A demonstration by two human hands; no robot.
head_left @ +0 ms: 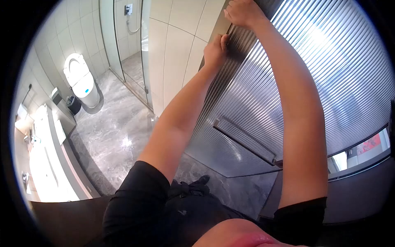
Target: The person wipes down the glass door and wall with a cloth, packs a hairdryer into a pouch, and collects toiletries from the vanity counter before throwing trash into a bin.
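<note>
Both my arms reach up and forward to a ribbed glass door (255,94) with a dark frame. My left hand (216,50) is closed near the dark edge strip beside the tiled wall; what it holds, if anything, is too small to make out. Higher and further right, my right hand (243,13) is also closed, close to the upper part of the glass, and its contents are hidden. A long dark handle bar (242,144) crosses the lower part of the door, touched by neither hand.
A white toilet (86,88) with its lid raised stands at the left, beside a small black bin (73,105). A clear glass shower screen (112,41) is behind. The washbasin counter (49,164) runs along the left. Grey marble floor (115,127) lies between.
</note>
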